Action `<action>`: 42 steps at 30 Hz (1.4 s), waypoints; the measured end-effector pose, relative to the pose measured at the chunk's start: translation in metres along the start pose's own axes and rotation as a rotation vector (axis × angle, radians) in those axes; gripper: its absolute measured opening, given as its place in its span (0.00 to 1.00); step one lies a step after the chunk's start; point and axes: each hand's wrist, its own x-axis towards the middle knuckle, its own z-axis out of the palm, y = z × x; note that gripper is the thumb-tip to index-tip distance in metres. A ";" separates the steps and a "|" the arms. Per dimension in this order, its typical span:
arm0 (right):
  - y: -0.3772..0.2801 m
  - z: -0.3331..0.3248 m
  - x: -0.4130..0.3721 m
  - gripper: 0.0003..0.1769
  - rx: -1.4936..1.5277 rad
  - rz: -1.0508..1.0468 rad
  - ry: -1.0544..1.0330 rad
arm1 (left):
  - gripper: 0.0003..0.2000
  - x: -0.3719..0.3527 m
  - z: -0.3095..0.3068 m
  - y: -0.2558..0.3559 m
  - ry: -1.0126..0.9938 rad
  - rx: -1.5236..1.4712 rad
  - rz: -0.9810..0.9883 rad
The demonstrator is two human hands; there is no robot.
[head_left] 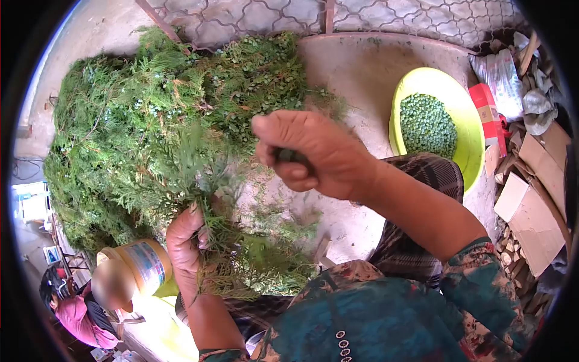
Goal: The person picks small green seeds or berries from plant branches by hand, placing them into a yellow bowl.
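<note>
My left hand (186,241) is closed around a leafy evergreen sprig (208,175), whose feathery fronds spread above and below the fingers. Curled into a loose fist, my right hand (316,152) is up and to the right of that sprig. Small dark green cones (291,157) show between its fingers, though most of what it holds is hidden. Beyond both hands lies a big heap of evergreen branches (126,114) dotted with pale green cones. A yellow-green basin (469,145) at the right holds many small green cones (427,125).
Loose clippings (283,259) lie on the floor below my hands. A yellow bucket (142,265) is tipped at lower left, near another person (81,314) in pink. Flattened cardboard (531,223), a red box (487,114) and wood pieces line the right; wire mesh (398,18) runs behind.
</note>
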 end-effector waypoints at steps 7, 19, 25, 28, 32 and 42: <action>0.002 0.019 -0.003 0.17 -0.340 -0.010 -0.059 | 0.15 -0.002 0.014 0.001 -0.025 0.165 -0.046; -0.030 -0.019 0.000 0.15 0.081 -0.272 0.149 | 0.13 -0.003 0.002 0.004 0.178 0.200 -0.027; 0.014 0.008 0.000 0.12 -0.152 0.093 -0.033 | 0.09 -0.008 0.018 -0.002 0.274 0.211 -0.032; 0.023 0.016 0.003 0.13 -0.496 -0.091 -0.107 | 0.10 -0.010 0.027 0.000 0.205 0.267 -0.095; 0.018 0.015 0.002 0.14 -0.648 -0.190 -0.035 | 0.10 -0.011 0.034 -0.004 0.248 0.242 -0.025; 0.025 0.008 0.004 0.13 -0.682 -0.483 0.096 | 0.12 -0.010 0.037 -0.003 0.242 0.204 -0.013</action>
